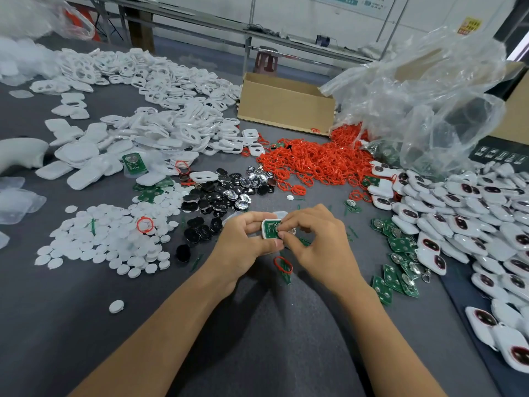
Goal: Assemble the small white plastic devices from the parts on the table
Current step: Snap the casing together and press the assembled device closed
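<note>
Grey worktop [257, 325] is covered with sorted heaps of parts. White housing [265, 235] is held just above the worktop at centre, between both hands. Left hand [243, 242] is wrapped round the housing's left edge, with the thumb laid along the near side. Right hand [317, 239] is curled over the right side, its fingertips pinched on the green board [270, 226] seated inside the housing. One red ring [282, 265] is seen flat on the worktop just near of the hands. White discs [114, 239] are spread to the left, with a stray disc [116, 306] nearer. Black oval parts [217, 196] are piled just far-left of the hands. Red ring heap [309, 161] is found beyond them, touching the clear plastic bag [429, 104]. Empty white casings [160, 130] are heaped far left. Cardboard box [283, 110] is set far centre. Closed white units [472, 213] are stacked along the right, with loose green boards [398, 262] lying between them and the right hand.
</note>
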### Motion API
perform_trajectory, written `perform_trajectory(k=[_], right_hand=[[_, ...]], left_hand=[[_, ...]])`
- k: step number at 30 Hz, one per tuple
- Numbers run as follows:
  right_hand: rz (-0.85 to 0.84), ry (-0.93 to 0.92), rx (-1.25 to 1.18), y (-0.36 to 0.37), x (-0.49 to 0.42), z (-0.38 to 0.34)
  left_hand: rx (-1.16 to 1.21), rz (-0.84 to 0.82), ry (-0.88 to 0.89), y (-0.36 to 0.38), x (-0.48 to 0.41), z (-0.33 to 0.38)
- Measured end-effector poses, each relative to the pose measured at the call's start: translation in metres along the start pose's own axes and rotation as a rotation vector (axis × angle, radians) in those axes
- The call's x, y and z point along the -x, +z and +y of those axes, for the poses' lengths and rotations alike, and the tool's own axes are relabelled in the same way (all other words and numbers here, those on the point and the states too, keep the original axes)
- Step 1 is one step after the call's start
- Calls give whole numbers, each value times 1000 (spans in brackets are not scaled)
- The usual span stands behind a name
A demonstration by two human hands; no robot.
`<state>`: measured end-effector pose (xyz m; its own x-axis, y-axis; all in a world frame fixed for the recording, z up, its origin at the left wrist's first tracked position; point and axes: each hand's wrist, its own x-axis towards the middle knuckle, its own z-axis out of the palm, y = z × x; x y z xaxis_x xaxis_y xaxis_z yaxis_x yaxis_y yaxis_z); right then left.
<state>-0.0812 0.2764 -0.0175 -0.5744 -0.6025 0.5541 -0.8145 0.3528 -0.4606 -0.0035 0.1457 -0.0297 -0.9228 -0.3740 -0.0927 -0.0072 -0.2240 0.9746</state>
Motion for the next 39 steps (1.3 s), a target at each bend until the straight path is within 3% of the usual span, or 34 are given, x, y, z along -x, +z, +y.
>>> perform_trajectory(k=[29,39], right_hand=[[19,-6,17,1,0,4],[-14,17,-47,-2,0,0]], left_hand=[[102,-16,-4,-1,-2,-2],[129,82,-34,3,-6,-3]])
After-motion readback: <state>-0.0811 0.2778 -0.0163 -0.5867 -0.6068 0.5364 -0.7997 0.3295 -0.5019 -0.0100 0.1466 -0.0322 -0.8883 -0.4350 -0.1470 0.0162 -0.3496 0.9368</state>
